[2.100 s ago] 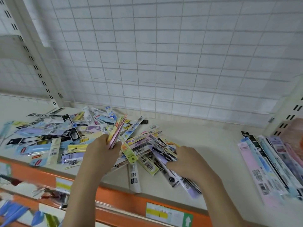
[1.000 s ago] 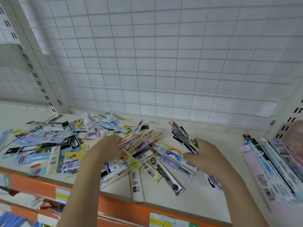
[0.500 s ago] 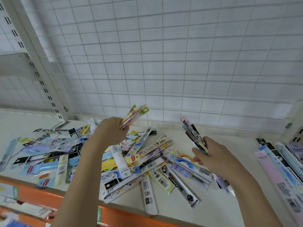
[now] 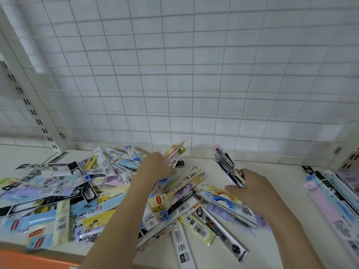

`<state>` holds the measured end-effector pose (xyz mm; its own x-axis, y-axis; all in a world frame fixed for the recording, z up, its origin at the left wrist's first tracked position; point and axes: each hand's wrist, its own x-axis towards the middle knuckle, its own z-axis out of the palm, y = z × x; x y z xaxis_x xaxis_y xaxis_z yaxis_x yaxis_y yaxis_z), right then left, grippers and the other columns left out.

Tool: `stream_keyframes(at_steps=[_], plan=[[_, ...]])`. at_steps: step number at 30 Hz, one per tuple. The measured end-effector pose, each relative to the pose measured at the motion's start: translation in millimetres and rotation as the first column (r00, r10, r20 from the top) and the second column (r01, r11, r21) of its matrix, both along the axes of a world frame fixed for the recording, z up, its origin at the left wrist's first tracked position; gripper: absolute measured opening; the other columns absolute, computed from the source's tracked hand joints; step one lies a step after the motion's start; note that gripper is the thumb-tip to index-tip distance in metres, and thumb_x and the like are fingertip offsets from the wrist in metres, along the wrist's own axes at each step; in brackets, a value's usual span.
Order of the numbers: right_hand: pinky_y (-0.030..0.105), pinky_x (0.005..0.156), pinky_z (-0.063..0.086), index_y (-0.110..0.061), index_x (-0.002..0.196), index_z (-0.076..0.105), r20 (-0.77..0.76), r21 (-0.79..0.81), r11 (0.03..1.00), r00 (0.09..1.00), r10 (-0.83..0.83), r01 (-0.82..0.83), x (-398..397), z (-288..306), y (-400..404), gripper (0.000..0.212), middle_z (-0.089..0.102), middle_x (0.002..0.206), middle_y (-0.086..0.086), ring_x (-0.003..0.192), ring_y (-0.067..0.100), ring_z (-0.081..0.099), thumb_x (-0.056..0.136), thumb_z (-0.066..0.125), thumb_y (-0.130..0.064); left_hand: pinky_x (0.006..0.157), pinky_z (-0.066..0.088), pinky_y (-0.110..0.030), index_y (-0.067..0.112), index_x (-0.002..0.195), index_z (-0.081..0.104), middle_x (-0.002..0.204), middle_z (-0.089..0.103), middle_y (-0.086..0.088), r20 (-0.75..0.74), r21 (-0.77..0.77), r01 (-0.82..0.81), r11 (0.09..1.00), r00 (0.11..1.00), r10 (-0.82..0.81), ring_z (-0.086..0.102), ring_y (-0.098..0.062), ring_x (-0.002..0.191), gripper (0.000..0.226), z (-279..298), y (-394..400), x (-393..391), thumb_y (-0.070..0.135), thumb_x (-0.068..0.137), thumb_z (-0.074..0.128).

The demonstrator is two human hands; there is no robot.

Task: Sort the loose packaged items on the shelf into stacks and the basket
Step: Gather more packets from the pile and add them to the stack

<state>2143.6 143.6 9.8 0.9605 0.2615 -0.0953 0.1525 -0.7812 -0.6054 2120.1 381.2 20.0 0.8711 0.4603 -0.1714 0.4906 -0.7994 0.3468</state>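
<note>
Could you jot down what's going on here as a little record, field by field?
place: shelf backed by a wire grid panel
left hand: grip on a pink-yellow bundle of packets
right hand: grip on a darker bundle of packets
loose pile: many mixed packets, left and centre
sorted row: packets lined up at right
basket: not in view

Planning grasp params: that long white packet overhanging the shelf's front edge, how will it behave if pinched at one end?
The white packet looks thin, probably light, likely to flex. Its glossy wrap may slip. It overhangs the shelf, so a nudge could tip it off.
</note>
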Motion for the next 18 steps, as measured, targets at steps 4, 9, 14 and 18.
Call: stream_keyframes(at_steps=[4, 9, 14, 18], plan=[[0.042, 0.073, 0.056, -0.011, 0.091, 0.058, 0.006, 0.018, 0.998, 0.998, -0.063, 0.063, 7, 1, -1, 0.015, 0.068, 0.079, 0.009, 0.074, 0.031, 0.066, 0.082, 0.056, -0.023, 0.041, 0.030, -0.022, 0.011, 0.054, 0.037, 0.054, 0.041, -0.001, -0.066, 0.012, 0.010, 1.000, 0.998, -0.009, 0.039, -0.013, 0.047, 0.033, -5, -5, 5, 0.014, 0.081, 0.055], [0.040, 0.075, 0.053, -0.009, 0.093, 0.057, 0.025, -0.013, 0.999, 0.999, -0.033, 0.033, 11, 6, 6, 0.016, 0.067, 0.081, 0.011, 0.079, 0.032, 0.064, 0.081, 0.050, -0.017, 0.035, 0.030, -0.017, 0.010, 0.056, 0.039, 0.039, 0.048, 0.001, -0.002, -0.120, -0.029, 0.992, 1.000, 0.029, 0.044, -0.013, 0.041, 0.026, 6, -3, 6, 0.006, 0.080, 0.047], [0.036, 0.069, 0.050, -0.012, 0.086, 0.052, 0.049, -0.013, 1.000, 0.999, -0.005, 0.006, 11, 8, 18, 0.007, 0.064, 0.077, 0.010, 0.077, 0.030, 0.062, 0.083, 0.050, -0.018, 0.031, 0.035, -0.012, 0.003, 0.071, 0.052, 0.050, 0.055, -0.007, 0.178, -0.468, -0.052, 0.882, 0.972, 0.152, 0.047, -0.007, 0.025, 0.018, 33, 2, -1, 0.005, 0.087, 0.045], [0.038, 0.075, 0.052, -0.018, 0.086, 0.053, 0.049, 0.035, 0.999, 0.999, 0.000, -0.002, 11, 9, 23, 0.003, 0.066, 0.078, 0.007, 0.077, 0.028, 0.063, 0.084, 0.051, -0.019, 0.035, 0.037, -0.013, 0.008, 0.081, 0.057, 0.059, 0.064, -0.003, 0.307, -0.620, 0.051, 0.783, 0.934, 0.182, 0.044, -0.003, 0.027, 0.008, 57, 2, -15, 0.008, 0.087, 0.053]])
